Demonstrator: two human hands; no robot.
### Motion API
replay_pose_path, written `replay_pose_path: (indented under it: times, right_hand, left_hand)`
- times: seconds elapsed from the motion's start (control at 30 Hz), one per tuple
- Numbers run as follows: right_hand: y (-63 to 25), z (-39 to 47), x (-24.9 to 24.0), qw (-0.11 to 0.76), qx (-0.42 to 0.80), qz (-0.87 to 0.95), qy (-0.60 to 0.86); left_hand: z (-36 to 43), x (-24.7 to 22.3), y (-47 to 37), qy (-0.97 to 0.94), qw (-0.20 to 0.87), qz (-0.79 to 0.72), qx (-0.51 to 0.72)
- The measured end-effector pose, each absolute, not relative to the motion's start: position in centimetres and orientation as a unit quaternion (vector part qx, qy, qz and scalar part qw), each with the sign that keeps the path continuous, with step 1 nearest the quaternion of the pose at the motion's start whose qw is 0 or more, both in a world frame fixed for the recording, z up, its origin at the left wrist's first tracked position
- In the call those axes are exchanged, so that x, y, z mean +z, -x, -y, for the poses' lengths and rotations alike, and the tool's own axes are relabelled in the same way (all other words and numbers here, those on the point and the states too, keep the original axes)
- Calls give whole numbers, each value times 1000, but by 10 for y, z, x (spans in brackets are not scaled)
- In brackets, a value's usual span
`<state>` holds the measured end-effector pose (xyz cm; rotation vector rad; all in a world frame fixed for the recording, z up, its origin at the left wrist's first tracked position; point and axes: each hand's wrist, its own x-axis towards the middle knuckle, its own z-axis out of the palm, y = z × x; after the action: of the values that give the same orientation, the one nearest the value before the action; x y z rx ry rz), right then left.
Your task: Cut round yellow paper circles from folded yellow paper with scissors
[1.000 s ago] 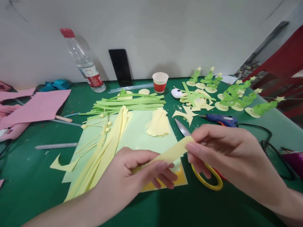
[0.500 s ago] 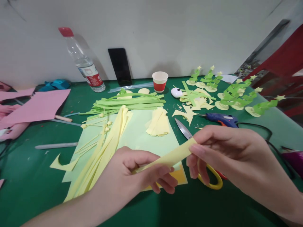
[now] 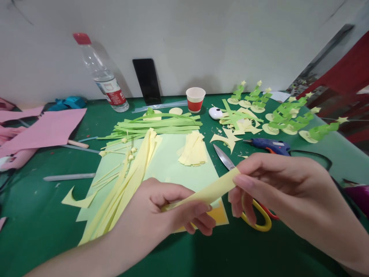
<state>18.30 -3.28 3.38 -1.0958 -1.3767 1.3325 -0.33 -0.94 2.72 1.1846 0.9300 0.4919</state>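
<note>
Between both hands stretches a pale yellow paper strip [image 3: 215, 191], held slanting up to the right above the table. My left hand [image 3: 175, 207] is closed on its lower part, thumb on top. My right hand [image 3: 268, 188] pinches the upper end between thumb and finger. Under the right hand lie scissors [image 3: 263, 219] with yellow and red handles, partly hidden by the fingers. A light green sheet [image 3: 170, 161] sits beneath, bearing long yellow paper strips [image 3: 127, 192] at its left and a fan of short yellow pieces [image 3: 193, 150] at its upper right.
Green strips [image 3: 161, 126] lie behind the sheet. A blue glue gun [image 3: 269, 144] with a black cord rests at right, before several green paper spirals [image 3: 288, 115] topped with stars. Along the wall stand a paper cup [image 3: 195, 100], a phone [image 3: 147, 81] and a water bottle [image 3: 111, 90].
Hardly anything differs. The view shifts very slightly, and both hands keep the same hold on the yellow strip.
</note>
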Motion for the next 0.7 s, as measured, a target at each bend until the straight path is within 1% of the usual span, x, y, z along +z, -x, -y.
replay_pose_path:
  times: [0.27, 0.47, 0.53, 0.63, 0.7]
  right_hand:
    - [-183, 30, 34, 444, 558, 544, 442]
    - [-193, 23, 38, 415, 664, 462, 417]
    - [-195, 20, 40, 393, 683, 463, 406]
    - [-194, 19, 41, 317, 685, 509, 414]
    - [-191, 20, 40, 288, 684, 514, 430]
  left_hand:
    - [9, 30, 3, -535, 706, -414, 208]
    - [6, 29, 3, -519, 733, -394, 194]
    - [5, 29, 3, -511, 745, -390, 179]
    - [4, 29, 3, -511, 751, -391, 151]
    - [4, 29, 3, -521, 747, -388, 140]
